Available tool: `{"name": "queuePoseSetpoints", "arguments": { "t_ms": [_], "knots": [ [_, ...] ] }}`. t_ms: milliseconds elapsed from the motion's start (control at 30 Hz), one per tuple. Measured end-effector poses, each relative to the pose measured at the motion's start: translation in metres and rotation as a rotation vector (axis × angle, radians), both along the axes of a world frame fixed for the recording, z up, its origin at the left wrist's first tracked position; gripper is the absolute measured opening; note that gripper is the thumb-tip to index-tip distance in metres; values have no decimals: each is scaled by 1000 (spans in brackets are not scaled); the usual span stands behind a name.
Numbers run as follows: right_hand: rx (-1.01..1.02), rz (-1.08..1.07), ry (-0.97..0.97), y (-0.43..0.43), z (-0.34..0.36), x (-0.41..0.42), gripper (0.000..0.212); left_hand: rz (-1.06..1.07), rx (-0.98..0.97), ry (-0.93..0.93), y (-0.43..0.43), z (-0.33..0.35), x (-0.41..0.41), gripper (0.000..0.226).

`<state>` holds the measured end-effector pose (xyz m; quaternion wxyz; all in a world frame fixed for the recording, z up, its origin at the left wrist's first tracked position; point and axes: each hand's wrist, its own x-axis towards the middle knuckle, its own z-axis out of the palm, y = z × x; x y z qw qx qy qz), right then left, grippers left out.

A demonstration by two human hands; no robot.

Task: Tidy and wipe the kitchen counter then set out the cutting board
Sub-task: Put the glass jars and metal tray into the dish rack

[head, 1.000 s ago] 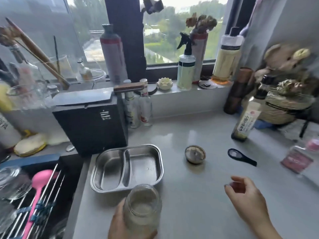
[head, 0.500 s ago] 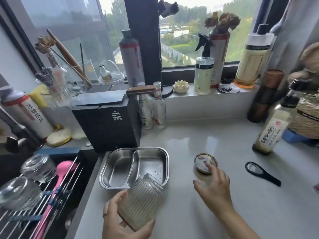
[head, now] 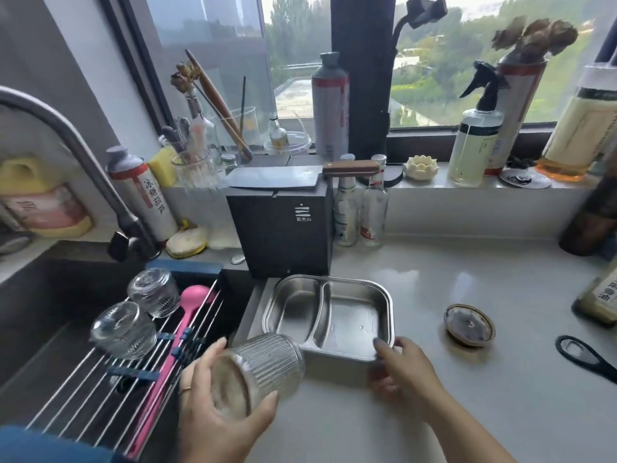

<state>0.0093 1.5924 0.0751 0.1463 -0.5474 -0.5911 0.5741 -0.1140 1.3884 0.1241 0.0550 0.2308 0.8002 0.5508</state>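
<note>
My left hand [head: 217, 419] grips a ribbed glass jar [head: 263, 369], tipped on its side above the counter's front left, next to the sink rack. My right hand [head: 405, 379] rests on the near right corner of a two-compartment steel tray [head: 329, 317], fingers on its rim. A round jar lid [head: 469, 325] lies flat on the pale counter [head: 467, 396] to the right of the tray. No cutting board is visible.
Two glass jars [head: 133, 315] and a pink spoon [head: 187, 315] lie on the sink rack [head: 100, 379]. A black box [head: 283, 228] with a cleaver [head: 277, 177] on top stands behind the tray. A black opener [head: 584, 357] and bottles sit at the right.
My right hand left the round lid and moved left onto the tray's corner. My left hand tipped the jar further onto its side, toward the sink. The view swung left.
</note>
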Motion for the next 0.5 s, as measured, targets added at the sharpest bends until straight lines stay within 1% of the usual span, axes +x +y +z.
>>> {"name": "queuePoseSetpoints", "arguments": {
  "t_ms": [67,233,367,500],
  "knots": [
    [45,21,-9,-4,5,-9,14,48,-25,15,-14,-4,-18,92],
    [12,-74,52,-27,11,-21,18,184,-136,44,-55,-13,-75,93],
    [-2,-56,140,-58,15,-46,21,319,-227,103,-92,-21,-128,95],
    [-52,-2,202,-84,22,-89,20,371,-325,128,-119,-30,-178,91]
  ]
}}
